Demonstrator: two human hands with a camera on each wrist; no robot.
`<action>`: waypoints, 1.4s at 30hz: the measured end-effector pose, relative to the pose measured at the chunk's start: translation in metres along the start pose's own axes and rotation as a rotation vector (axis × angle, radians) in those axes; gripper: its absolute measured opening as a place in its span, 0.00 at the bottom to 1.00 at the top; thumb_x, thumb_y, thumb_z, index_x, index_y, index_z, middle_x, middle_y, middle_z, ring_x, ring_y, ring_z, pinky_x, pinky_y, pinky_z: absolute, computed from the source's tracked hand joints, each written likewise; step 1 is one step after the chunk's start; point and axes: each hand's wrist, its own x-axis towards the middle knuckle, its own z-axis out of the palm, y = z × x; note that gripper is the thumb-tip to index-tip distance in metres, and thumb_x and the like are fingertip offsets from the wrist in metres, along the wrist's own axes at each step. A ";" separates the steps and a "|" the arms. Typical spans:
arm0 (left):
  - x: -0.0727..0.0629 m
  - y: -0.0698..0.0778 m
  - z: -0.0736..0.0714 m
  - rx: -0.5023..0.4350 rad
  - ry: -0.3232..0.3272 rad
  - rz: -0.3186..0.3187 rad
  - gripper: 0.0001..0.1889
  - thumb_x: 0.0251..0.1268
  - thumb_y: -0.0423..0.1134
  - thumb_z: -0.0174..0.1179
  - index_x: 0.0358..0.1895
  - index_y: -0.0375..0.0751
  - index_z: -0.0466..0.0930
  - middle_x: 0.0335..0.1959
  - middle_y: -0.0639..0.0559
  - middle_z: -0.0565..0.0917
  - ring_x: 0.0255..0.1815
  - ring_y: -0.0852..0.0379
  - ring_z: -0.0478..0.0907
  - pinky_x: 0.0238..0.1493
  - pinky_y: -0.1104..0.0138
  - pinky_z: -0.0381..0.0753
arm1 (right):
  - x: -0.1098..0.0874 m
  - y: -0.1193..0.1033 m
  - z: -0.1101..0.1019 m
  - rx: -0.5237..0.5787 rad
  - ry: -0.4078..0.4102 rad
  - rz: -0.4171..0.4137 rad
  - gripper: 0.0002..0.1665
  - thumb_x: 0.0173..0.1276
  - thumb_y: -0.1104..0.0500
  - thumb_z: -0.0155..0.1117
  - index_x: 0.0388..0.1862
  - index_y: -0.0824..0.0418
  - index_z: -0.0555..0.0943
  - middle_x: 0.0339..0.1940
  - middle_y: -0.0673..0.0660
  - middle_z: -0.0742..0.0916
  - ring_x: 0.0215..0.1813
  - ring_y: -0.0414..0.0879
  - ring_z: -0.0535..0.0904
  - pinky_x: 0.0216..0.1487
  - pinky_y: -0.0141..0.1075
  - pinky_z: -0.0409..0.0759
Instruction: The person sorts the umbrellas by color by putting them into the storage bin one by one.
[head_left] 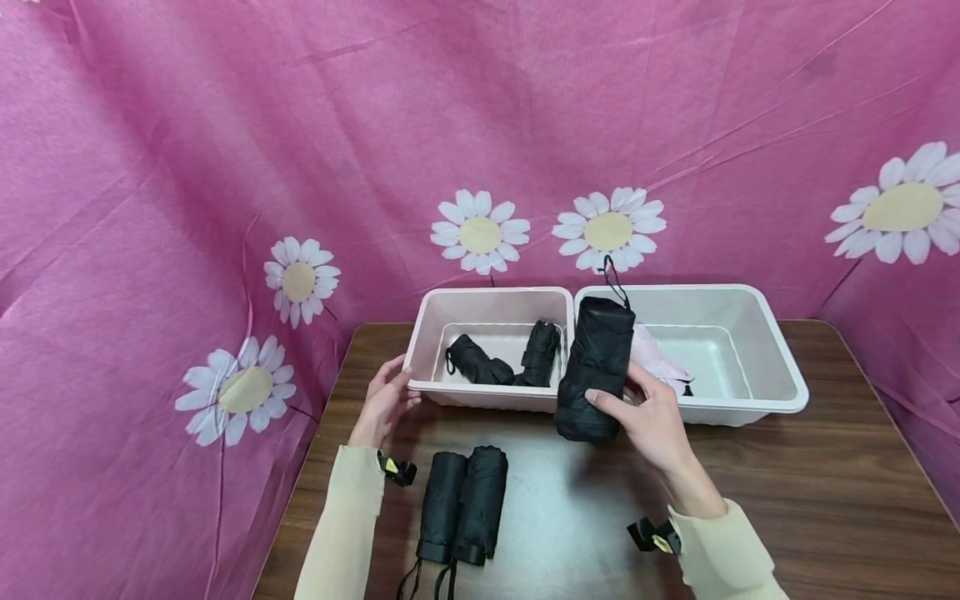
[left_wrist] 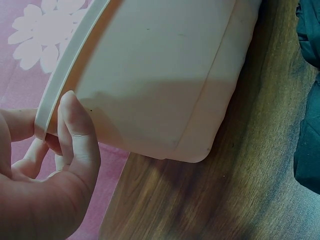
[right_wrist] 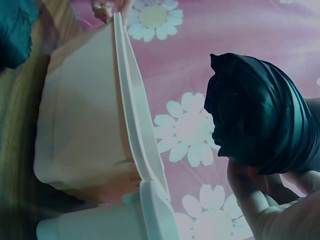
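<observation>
My right hand (head_left: 654,417) grips a folded black umbrella (head_left: 596,367) near its lower end, holding it upright above the place where two bins meet. A thin wrist loop sticks up from its top. In the right wrist view the umbrella's (right_wrist: 260,115) gathered cloth end faces the camera. My left hand (head_left: 386,402) pinches the rim at the near left corner of the left white bin (head_left: 491,398); the left wrist view shows thumb and fingers on either side of that rim (left_wrist: 65,75). Inside that bin lie two black folded umbrellas (head_left: 480,362), (head_left: 540,354).
Two more black folded umbrellas (head_left: 442,504), (head_left: 482,504) lie side by side on the wooden table (head_left: 840,467), loops toward me. The right white bin (head_left: 738,408) holds a pale pink folded item (head_left: 654,357), partly hidden. A pink flowered cloth (head_left: 375,150) hangs behind.
</observation>
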 end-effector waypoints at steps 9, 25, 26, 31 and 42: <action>0.000 -0.001 0.000 0.001 0.005 0.007 0.24 0.72 0.36 0.52 0.69 0.46 0.63 0.32 0.47 0.78 0.20 0.60 0.76 0.30 0.67 0.82 | 0.015 0.000 -0.001 0.027 0.041 -0.003 0.32 0.59 0.65 0.70 0.64 0.65 0.73 0.45 0.37 0.83 0.48 0.30 0.80 0.48 0.19 0.78; 0.001 -0.003 0.000 -0.018 -0.017 0.019 0.23 0.73 0.35 0.50 0.69 0.45 0.62 0.32 0.48 0.77 0.19 0.60 0.77 0.26 0.69 0.80 | 0.045 -0.009 0.003 0.063 0.062 0.093 0.28 0.58 0.62 0.72 0.56 0.60 0.73 0.40 0.38 0.84 0.44 0.32 0.81 0.43 0.23 0.81; 0.001 -0.003 0.000 -0.018 -0.013 0.019 0.23 0.73 0.35 0.50 0.69 0.45 0.62 0.32 0.48 0.77 0.19 0.60 0.77 0.26 0.69 0.80 | 0.047 -0.008 0.005 0.062 0.063 0.086 0.29 0.57 0.62 0.72 0.57 0.61 0.73 0.40 0.38 0.84 0.45 0.32 0.81 0.43 0.23 0.81; 0.001 -0.003 -0.001 -0.022 0.007 0.006 0.22 0.73 0.36 0.52 0.68 0.48 0.64 0.33 0.49 0.77 0.20 0.60 0.76 0.28 0.69 0.81 | 0.054 -0.002 0.018 0.041 0.070 0.060 0.33 0.57 0.62 0.73 0.61 0.62 0.73 0.46 0.48 0.84 0.46 0.34 0.80 0.42 0.24 0.81; 0.001 -0.003 -0.001 -0.007 0.002 -0.001 0.23 0.73 0.37 0.52 0.68 0.49 0.63 0.39 0.45 0.76 0.21 0.60 0.77 0.29 0.69 0.81 | 0.064 0.004 0.036 -0.015 0.068 0.006 0.34 0.56 0.63 0.72 0.63 0.61 0.74 0.52 0.64 0.84 0.48 0.37 0.77 0.44 0.22 0.77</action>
